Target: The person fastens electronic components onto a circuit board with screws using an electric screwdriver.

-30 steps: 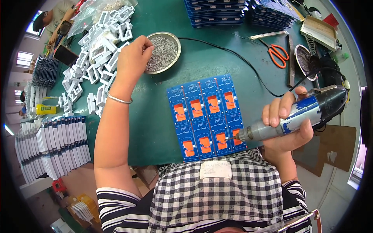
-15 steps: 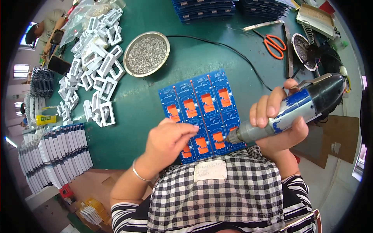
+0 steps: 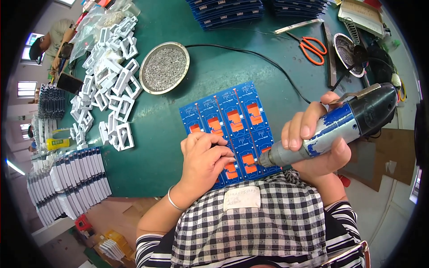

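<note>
A panel of blue circuit boards (image 3: 240, 91) with orange cut-outs lies at the table's near edge, against my checked apron. Over its left half is my left hand (image 3: 202, 156), palm down, fingers bent and closed near the panel's surface. Whatever those fingers may hold is too small or hidden to make out. My right hand (image 3: 324, 143) grips a grey and blue electric screwdriver (image 3: 333, 127), thumb below and fingers over the top. The tool lies slanted, its tip pointing left at the panel's lower right part, close above it; contact cannot be made out.
A metal bowl of small screws (image 3: 164, 68) stands beyond the panel. White plastic frames (image 3: 118, 82) are heaped at left, above stacked white-edged pieces (image 3: 73, 181). Orange-handled scissors (image 3: 313, 50), a second bowl (image 3: 347, 53) and stacked blue boards (image 3: 225, 13) lie far off. A black cable (image 3: 268, 60) crosses the table.
My left hand has shifted slightly right over the panel, its fingers bending down toward the boards. The screwdriver has moved slightly left. The view has shifted a little.
</note>
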Action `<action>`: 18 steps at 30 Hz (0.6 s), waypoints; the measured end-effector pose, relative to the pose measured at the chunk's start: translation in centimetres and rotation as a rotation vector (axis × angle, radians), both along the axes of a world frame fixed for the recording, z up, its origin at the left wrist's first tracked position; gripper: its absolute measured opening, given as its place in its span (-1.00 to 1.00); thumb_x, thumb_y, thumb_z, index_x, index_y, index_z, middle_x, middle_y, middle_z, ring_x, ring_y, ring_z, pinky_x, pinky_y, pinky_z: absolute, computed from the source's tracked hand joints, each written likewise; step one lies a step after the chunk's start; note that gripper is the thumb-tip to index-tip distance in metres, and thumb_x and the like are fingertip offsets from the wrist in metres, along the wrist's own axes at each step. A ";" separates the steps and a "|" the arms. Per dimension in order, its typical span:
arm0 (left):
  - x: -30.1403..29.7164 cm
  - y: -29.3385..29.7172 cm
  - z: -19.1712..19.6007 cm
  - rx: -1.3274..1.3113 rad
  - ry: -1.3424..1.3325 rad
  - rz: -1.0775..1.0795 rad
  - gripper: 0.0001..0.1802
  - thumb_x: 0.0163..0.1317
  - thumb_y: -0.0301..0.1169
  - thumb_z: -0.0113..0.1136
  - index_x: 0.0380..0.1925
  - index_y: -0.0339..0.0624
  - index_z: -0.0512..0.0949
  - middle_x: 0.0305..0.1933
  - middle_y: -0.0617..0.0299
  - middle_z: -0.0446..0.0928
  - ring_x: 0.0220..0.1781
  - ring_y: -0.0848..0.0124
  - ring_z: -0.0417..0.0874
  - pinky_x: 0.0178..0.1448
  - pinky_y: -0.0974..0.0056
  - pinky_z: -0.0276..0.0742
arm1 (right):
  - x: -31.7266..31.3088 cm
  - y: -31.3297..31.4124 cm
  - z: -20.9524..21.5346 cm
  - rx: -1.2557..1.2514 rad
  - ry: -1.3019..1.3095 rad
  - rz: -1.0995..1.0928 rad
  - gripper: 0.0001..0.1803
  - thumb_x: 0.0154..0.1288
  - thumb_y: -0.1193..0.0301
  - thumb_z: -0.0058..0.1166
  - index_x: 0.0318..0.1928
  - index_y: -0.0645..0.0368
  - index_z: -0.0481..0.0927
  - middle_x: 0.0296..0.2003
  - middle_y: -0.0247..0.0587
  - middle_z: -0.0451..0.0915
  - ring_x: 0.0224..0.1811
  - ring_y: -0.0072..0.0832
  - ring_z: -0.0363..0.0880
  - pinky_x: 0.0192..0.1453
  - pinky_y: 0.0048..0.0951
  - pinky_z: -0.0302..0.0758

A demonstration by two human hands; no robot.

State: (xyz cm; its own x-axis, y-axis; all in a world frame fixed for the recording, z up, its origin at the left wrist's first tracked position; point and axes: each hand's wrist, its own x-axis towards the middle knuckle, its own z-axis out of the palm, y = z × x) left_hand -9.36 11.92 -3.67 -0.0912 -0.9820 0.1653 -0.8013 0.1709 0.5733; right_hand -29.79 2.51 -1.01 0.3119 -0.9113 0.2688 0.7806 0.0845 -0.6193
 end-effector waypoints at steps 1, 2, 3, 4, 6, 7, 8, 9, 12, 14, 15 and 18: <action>-0.1 -0.1 0.1 -0.001 0.001 -0.001 -0.81 -0.23 -0.43 0.42 -0.53 -0.02 0.61 -0.24 0.40 0.50 -0.07 0.30 0.40 0.05 0.19 0.17 | 0.0 0.0 0.0 -0.001 0.001 -0.001 -0.37 0.12 0.17 0.08 0.16 0.11 0.20 -0.42 -0.17 0.48 -0.45 -0.32 0.56 -0.30 -0.29 0.55; -0.1 -0.2 0.3 -0.007 -0.036 -0.015 -0.81 -0.22 -0.41 0.41 -0.53 -0.01 0.61 -0.24 0.42 0.50 -0.07 0.31 0.40 0.04 0.18 0.17 | 0.0 0.0 -0.1 0.002 -0.006 -0.003 -0.37 0.12 0.17 0.09 0.16 0.11 0.20 -0.41 -0.17 0.48 -0.44 -0.32 0.56 -0.30 -0.29 0.55; -0.1 -0.3 0.4 -0.014 -0.073 -0.027 -0.82 -0.21 -0.40 0.40 -0.53 -0.01 0.60 -0.25 0.43 0.49 -0.07 0.32 0.39 0.03 0.17 0.17 | 0.1 0.0 0.0 0.004 -0.013 -0.003 -0.37 0.12 0.17 0.11 0.15 0.11 0.21 -0.41 -0.17 0.48 -0.43 -0.31 0.56 -0.30 -0.28 0.55; -0.1 -0.3 0.5 -0.017 -0.071 -0.021 -0.82 -0.21 -0.40 0.40 -0.53 -0.01 0.60 -0.25 0.43 0.49 -0.07 0.32 0.39 0.03 0.17 0.17 | 0.2 0.0 0.1 0.000 -0.011 0.002 -0.37 0.12 0.17 0.11 0.15 0.11 0.21 -0.41 -0.17 0.48 -0.43 -0.31 0.56 -0.30 -0.28 0.55; 0.0 -0.6 0.5 -0.028 -0.077 -0.047 -0.80 -0.20 -0.40 0.40 -0.50 -0.01 0.59 -0.24 0.42 0.47 -0.06 0.30 0.39 0.04 0.14 0.17 | 0.6 -0.1 0.5 -0.036 0.025 0.027 -0.35 0.13 0.16 0.14 0.15 0.11 0.19 -0.40 -0.17 0.48 -0.42 -0.31 0.56 -0.30 -0.28 0.55; 0.0 -0.6 0.4 -0.033 -0.071 -0.043 -0.80 -0.20 -0.40 0.40 -0.50 -0.01 0.59 -0.24 0.42 0.47 -0.06 0.30 0.39 0.04 0.14 0.17 | 1.0 0.0 0.7 -0.042 0.031 0.030 -0.35 0.13 0.16 0.14 0.15 0.11 0.19 -0.40 -0.17 0.48 -0.42 -0.31 0.56 -0.30 -0.28 0.55; 0.0 -0.7 0.2 -0.028 -0.038 -0.045 -0.79 -0.20 -0.39 0.40 -0.50 -0.01 0.58 -0.22 0.41 0.46 -0.06 0.29 0.39 0.05 0.13 0.17 | 1.5 0.2 0.9 -0.095 0.052 0.020 -0.33 0.12 0.20 0.18 0.16 0.12 0.17 -0.39 -0.17 0.49 -0.40 -0.32 0.57 -0.27 -0.29 0.56; 0.1 -0.7 -0.1 -0.023 -0.004 -0.047 -0.79 -0.20 -0.39 0.40 -0.49 0.00 0.58 -0.21 0.40 0.46 -0.05 0.28 0.39 0.06 0.12 0.17 | 1.9 0.4 1.1 -0.149 0.073 0.009 -0.31 0.11 0.25 0.21 0.17 0.13 0.15 -0.38 -0.17 0.50 -0.38 -0.34 0.58 -0.25 -0.31 0.57; 0.3 -0.4 -0.7 -0.072 0.016 -0.057 -0.78 -0.19 -0.39 0.40 -0.49 -0.01 0.57 -0.19 0.38 0.46 -0.04 0.27 0.39 0.07 0.11 0.17 | 2.4 0.5 2.0 -0.272 0.207 0.088 -0.28 0.08 0.40 0.24 0.18 0.18 0.11 -0.34 -0.15 0.52 -0.33 -0.36 0.59 -0.19 -0.35 0.57; 0.4 -0.2 -1.0 -0.093 0.029 -0.043 -0.78 -0.19 -0.39 0.40 -0.49 -0.01 0.56 -0.19 0.38 0.46 -0.03 0.27 0.39 0.07 0.11 0.18 | 3.0 0.7 2.2 -0.334 0.227 0.095 -0.28 0.03 0.51 0.25 0.17 0.22 0.14 -0.33 -0.13 0.53 -0.30 -0.39 0.60 -0.16 -0.40 0.58; 0.4 -0.2 -1.1 -0.108 0.035 -0.037 -0.78 -0.19 -0.39 0.40 -0.50 -0.01 0.56 -0.20 0.38 0.46 -0.03 0.26 0.39 0.07 0.11 0.18 | 3.2 1.0 2.7 -0.335 0.344 0.106 -0.30 0.06 0.32 0.27 0.13 0.11 0.15 -0.36 -0.19 0.51 -0.33 -0.35 0.58 -0.19 -0.32 0.55; 0.4 -0.2 -1.1 -0.122 0.045 -0.040 -0.78 -0.19 -0.39 0.40 -0.49 -0.01 0.55 -0.19 0.38 0.46 -0.02 0.26 0.39 0.07 0.11 0.18 | 3.5 1.1 3.0 -0.310 0.459 0.161 -0.30 0.07 0.18 0.32 0.08 0.03 0.14 -0.39 -0.25 0.49 -0.34 -0.32 0.57 -0.20 -0.26 0.54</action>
